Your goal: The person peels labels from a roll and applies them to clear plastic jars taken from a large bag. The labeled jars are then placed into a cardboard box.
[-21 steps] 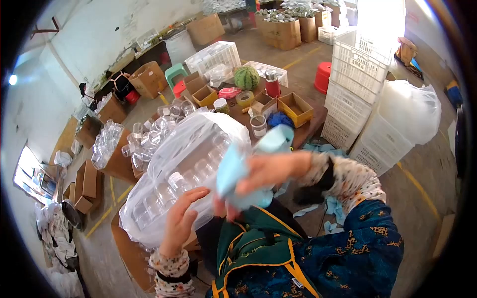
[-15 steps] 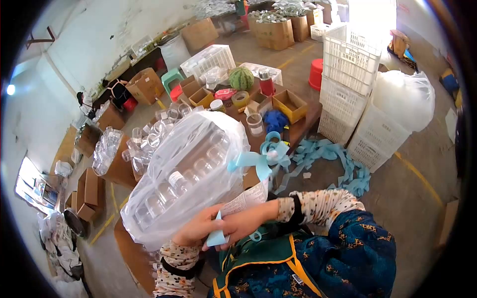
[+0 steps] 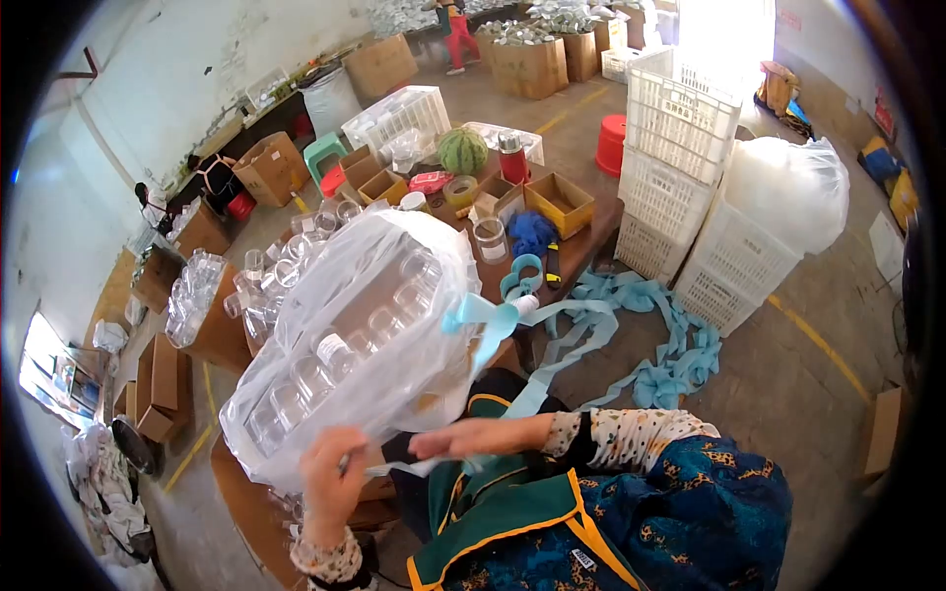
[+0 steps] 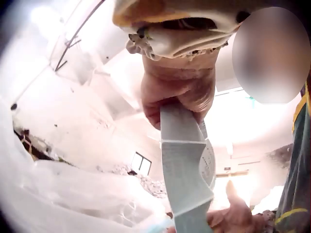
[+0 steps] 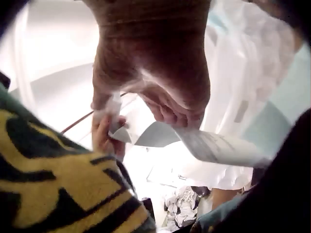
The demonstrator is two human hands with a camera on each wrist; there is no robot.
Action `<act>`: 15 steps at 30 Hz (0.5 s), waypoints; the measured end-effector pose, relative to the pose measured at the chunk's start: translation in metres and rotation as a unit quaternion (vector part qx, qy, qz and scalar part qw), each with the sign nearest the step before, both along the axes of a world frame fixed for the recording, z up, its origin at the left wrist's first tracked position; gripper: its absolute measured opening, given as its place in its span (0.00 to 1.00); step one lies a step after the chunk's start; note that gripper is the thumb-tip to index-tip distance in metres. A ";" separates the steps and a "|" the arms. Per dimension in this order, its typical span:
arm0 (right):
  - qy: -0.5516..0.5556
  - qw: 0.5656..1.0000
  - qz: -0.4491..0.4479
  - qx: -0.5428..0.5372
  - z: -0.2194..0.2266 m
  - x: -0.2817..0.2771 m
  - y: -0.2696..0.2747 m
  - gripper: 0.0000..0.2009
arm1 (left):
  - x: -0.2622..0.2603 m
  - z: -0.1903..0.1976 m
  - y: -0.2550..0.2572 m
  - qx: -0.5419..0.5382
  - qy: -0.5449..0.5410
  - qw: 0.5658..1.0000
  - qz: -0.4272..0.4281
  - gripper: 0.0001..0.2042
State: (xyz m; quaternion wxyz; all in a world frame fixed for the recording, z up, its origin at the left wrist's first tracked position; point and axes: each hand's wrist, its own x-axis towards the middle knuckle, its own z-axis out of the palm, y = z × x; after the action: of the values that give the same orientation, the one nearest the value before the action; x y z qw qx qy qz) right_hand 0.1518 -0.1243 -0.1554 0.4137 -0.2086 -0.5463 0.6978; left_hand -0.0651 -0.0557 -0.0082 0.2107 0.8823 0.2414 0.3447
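Note:
In the head view my left hand (image 3: pixel 333 478) is raised beside the plastic bag, its fingers curled and pinching the end of a pale blue label strip (image 3: pixel 532 392). From that hand the strip (image 4: pixel 184 170) hangs down in the left wrist view, with sharp creases across it. My right hand (image 3: pixel 483 436) lies along the strip, its fingers stretched toward the left hand. Printed text shows faintly on the strip (image 5: pixel 221 145) below the right hand's fingertips in the right wrist view. Clear jars (image 3: pixel 310 377) lie in rows inside the translucent plastic bag (image 3: pixel 394 231) in front of me.
Looped blue strip (image 3: pixel 660 379) lies heaped on the floor at right, near stacked white crates (image 3: pixel 680 128). The table holds a watermelon (image 3: pixel 462 152), a red flask (image 3: pixel 512 158), a yellow box (image 3: pixel 559 202) and a box cutter (image 3: pixel 553 264). More loose jars (image 3: pixel 281 271) stand left.
My hands were together over a printed label piece; now the left has moved left with the strip's end, drawing it out. The right hand has straightened. The view has turned slightly right.

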 end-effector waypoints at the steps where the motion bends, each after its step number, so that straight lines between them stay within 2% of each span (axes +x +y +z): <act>1: 0.137 0.983 -0.005 -0.123 -0.011 0.007 0.001 0.29 | -0.009 0.009 -0.004 -0.002 0.000 1.000 0.002 0.07; 2: 0.221 0.964 -0.017 -0.147 -0.021 0.019 0.006 0.32 | -0.019 0.018 -0.010 0.090 0.016 0.996 -0.003 0.08; 3: 0.309 0.942 -0.041 -0.120 -0.017 0.031 0.003 0.36 | -0.028 0.025 -0.014 0.183 0.030 0.983 -0.008 0.09; 4: 0.337 0.931 -0.093 -0.101 -0.019 0.041 0.004 0.40 | -0.038 0.030 -0.020 0.184 0.030 0.982 -0.002 0.09; 6: 0.438 0.874 -0.169 -0.125 -0.027 0.065 0.011 0.41 | -0.054 0.035 -0.030 0.267 0.075 0.961 0.016 0.09; 8: 0.435 0.866 -0.232 -0.084 0.003 0.086 0.014 0.41 | -0.077 0.030 -0.031 0.298 0.095 0.949 0.032 0.11; 10: 0.423 0.856 -0.298 -0.025 0.015 0.109 0.026 0.39 | -0.096 0.022 -0.034 0.326 0.114 0.937 0.047 0.13; 11: 0.458 0.834 -0.308 0.006 0.025 0.117 0.030 0.37 | -0.102 0.018 -0.036 0.341 0.117 0.929 0.086 0.12; 12: 0.458 0.834 -0.308 0.006 0.037 0.123 0.033 0.37 | -0.110 0.014 -0.038 0.354 0.120 0.919 0.126 0.11; 13: 0.489 0.820 -0.295 0.039 0.048 0.130 0.037 0.35 | -0.118 0.009 -0.042 0.344 0.154 0.912 0.162 0.12; 14: 0.518 0.804 -0.282 0.068 0.058 0.136 0.039 0.33 | -0.123 -0.006 -0.043 0.341 0.156 0.913 0.163 0.12; 15: 0.519 0.805 -0.281 0.067 0.067 0.142 0.043 0.33 | -0.126 -0.028 -0.038 0.054 0.046 0.972 0.223 0.15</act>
State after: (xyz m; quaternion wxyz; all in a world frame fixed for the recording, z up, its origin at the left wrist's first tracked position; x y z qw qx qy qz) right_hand 0.2940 -0.0817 -0.0886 0.8264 0.0684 -0.2135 0.5165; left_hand -0.1912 -0.0941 -0.0359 0.0692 0.8313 0.4223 0.3546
